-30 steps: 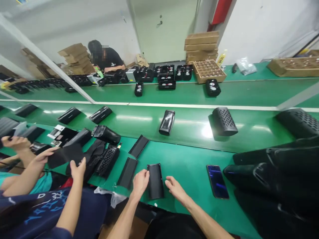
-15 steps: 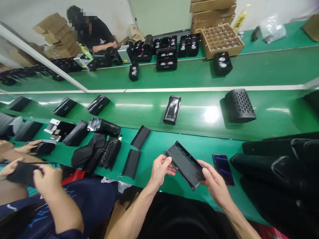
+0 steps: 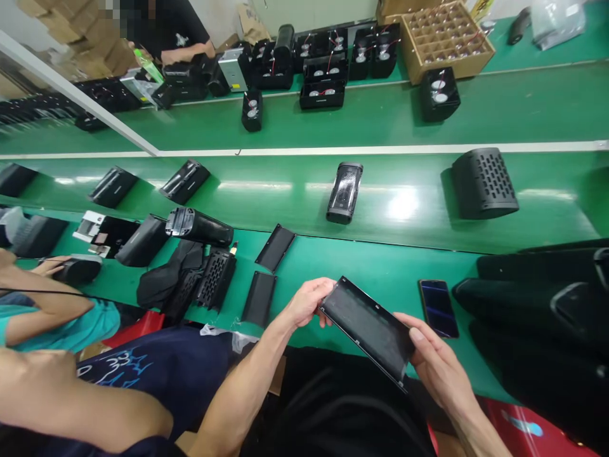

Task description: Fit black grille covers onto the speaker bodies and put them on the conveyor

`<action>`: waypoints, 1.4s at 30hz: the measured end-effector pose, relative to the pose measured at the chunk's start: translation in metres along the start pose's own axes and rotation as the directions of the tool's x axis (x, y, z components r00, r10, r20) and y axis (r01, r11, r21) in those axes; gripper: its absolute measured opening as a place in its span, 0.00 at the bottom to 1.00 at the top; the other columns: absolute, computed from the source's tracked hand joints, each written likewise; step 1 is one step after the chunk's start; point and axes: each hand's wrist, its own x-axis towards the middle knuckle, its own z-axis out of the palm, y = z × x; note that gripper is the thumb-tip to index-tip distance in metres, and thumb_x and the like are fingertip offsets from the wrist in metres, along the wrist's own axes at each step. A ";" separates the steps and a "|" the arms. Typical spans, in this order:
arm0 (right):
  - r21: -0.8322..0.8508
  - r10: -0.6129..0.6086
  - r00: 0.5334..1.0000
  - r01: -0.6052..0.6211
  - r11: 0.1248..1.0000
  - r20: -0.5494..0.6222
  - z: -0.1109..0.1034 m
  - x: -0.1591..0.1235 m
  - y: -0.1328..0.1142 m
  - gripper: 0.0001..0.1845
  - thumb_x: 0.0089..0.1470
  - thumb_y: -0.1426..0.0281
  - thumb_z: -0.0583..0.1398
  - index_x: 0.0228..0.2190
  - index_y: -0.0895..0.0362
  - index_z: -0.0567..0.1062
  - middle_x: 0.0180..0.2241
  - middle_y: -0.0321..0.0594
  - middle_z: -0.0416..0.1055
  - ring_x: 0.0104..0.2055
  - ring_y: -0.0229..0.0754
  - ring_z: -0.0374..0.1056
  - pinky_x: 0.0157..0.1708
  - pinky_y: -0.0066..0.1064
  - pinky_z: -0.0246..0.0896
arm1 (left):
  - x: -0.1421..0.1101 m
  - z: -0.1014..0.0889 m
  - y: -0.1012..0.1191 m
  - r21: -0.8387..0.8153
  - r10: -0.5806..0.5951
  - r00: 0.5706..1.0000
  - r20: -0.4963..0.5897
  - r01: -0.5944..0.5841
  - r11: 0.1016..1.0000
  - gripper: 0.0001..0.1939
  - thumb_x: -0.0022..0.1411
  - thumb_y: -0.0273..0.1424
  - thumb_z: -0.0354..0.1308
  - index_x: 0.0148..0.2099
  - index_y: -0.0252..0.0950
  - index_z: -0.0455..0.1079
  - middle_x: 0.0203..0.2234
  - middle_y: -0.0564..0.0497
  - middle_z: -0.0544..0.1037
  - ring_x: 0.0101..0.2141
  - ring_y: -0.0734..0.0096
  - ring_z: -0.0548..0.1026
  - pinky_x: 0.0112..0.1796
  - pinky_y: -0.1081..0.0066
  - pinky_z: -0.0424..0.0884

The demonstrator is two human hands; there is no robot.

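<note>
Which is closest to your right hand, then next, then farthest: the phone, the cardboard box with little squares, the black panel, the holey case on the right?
1. Black panel: in the right hand.
2. Phone: just beyond it.
3. Holey case: farther forward, rightward.
4. Cardboard box: far side.

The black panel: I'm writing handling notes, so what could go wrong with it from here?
The black panel could slip: the left hand and right hand hold it by its edges, and its near corner shows against dark clothing, not the bench. Swung right, it might also knock the phone lying near the right hand.
</note>
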 end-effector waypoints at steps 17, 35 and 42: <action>-0.045 0.003 0.998 -0.001 0.999 0.058 0.001 0.012 -0.001 0.27 0.52 0.49 0.70 0.48 0.51 0.78 0.28 0.37 0.75 0.27 0.43 0.68 0.27 0.32 0.62 | -0.006 0.004 -0.009 -0.057 0.042 0.995 -0.091 -0.047 0.997 0.21 0.62 0.46 0.63 0.48 0.35 0.72 0.20 0.58 0.70 0.14 0.76 0.67 0.13 0.77 0.63; 0.090 0.037 0.999 -0.038 0.995 0.017 0.010 0.000 -0.006 0.30 0.48 0.49 0.73 0.48 0.52 0.78 0.23 0.32 0.70 0.21 0.37 0.62 0.21 0.28 0.58 | -0.006 -0.006 -0.027 -0.007 0.126 0.986 -0.113 -0.127 0.992 0.22 0.62 0.48 0.66 0.44 0.34 0.74 0.27 0.54 0.74 0.22 0.77 0.65 0.25 0.76 0.63; 0.123 0.046 0.998 -0.051 0.991 0.038 0.009 0.002 -0.006 0.30 0.48 0.51 0.74 0.48 0.52 0.77 0.25 0.32 0.72 0.23 0.35 0.63 0.22 0.25 0.58 | -0.007 -0.009 -0.030 0.063 0.168 0.981 -0.093 -0.163 0.985 0.20 0.65 0.47 0.63 0.45 0.34 0.75 0.28 0.53 0.74 0.25 0.76 0.66 0.27 0.76 0.64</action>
